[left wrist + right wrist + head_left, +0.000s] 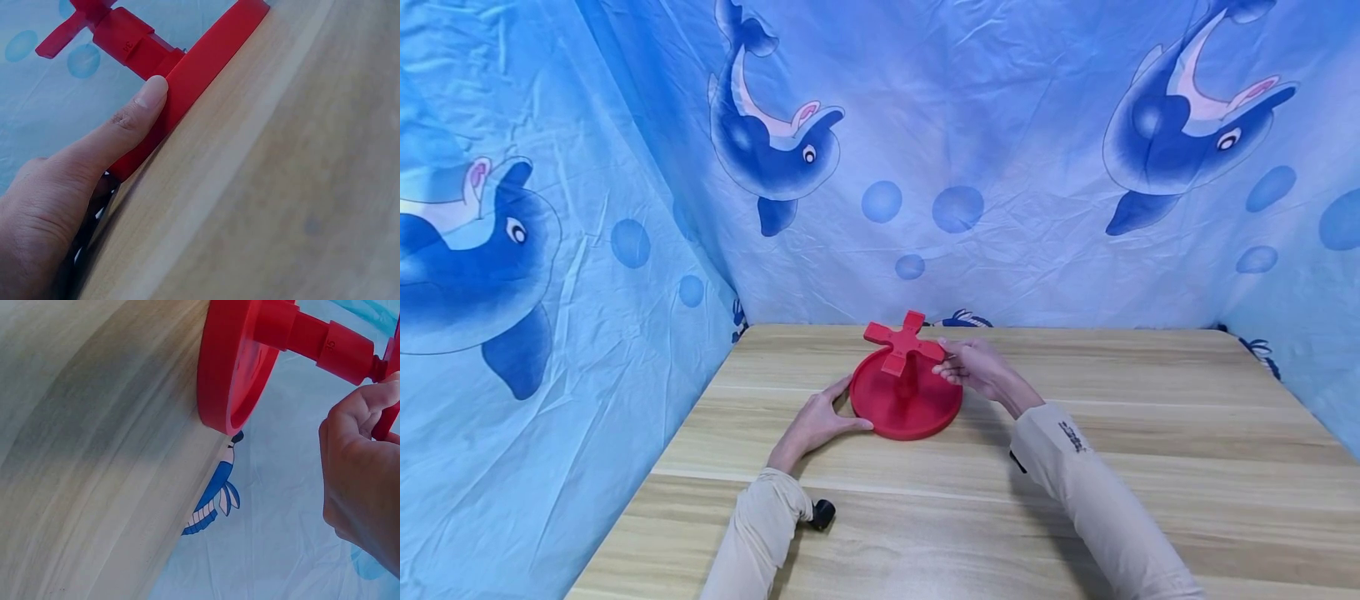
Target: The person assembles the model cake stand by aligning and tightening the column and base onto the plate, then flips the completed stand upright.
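A red stand rises from the table: a round, rimmed base [880, 408], a thick post [125, 39] with numbers on it, and a flat cross-shaped top [904, 342]. The left hand [816, 425] holds the base at its left side, its thumb [140, 112] against the rim; its other fingers are mostly hidden in the left wrist view. At the upper right of the base, the right hand [977, 367] pinches one arm of the cross between thumb and fingers. The right wrist view cuts off part of that hand and of the cross.
The stand is near the back of a wooden table [880, 517]. Behind it and at the sides hangs a blue cloth [1037, 275] printed with dolphins and bubbles. A small black device [822, 514] sits at the left cuff.
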Motion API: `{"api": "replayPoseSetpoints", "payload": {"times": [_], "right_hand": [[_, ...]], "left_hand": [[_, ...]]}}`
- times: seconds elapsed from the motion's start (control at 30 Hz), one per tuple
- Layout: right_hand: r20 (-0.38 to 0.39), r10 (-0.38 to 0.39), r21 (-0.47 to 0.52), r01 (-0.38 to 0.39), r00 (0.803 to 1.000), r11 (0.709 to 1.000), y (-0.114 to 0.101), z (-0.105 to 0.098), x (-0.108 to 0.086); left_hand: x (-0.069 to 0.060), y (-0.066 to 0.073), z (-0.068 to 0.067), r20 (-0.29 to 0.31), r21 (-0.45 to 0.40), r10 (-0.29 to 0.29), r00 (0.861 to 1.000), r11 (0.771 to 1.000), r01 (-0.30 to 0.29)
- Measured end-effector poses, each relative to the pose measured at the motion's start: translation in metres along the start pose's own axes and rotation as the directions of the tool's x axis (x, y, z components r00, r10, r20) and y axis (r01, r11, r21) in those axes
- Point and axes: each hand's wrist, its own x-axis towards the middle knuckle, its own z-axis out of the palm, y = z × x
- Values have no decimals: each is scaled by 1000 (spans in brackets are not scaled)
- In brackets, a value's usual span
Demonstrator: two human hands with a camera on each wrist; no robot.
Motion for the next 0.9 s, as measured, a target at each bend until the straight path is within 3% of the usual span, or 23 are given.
{"api": "replayPoseSetpoints", "payload": {"times": [0.3,0.5,0.6,0.73,0.9], "right_hand": [[9,-66,2,66,998,998,3,2,1],[33,-191,-126,194,981,973,11,1,-1],[33,-284,-251,283,958,926,15,3,-4],[28,-415,-416,388,909,822,21,5,-7],[25,-520,-490,464,854,738,27,6,-9]], "left_hand": [[-1,2,0,1,2,-20,1000,1000,20],[-1,2,0,-1,-2,-21,1000,1000,21],[-1,3,0,-1,-3,-21,1000,1000,21],[-1,2,0,-3,1,-18,1000,1000,18],[-1,1,0,-6,4,-15,1000,1000,15]]}}
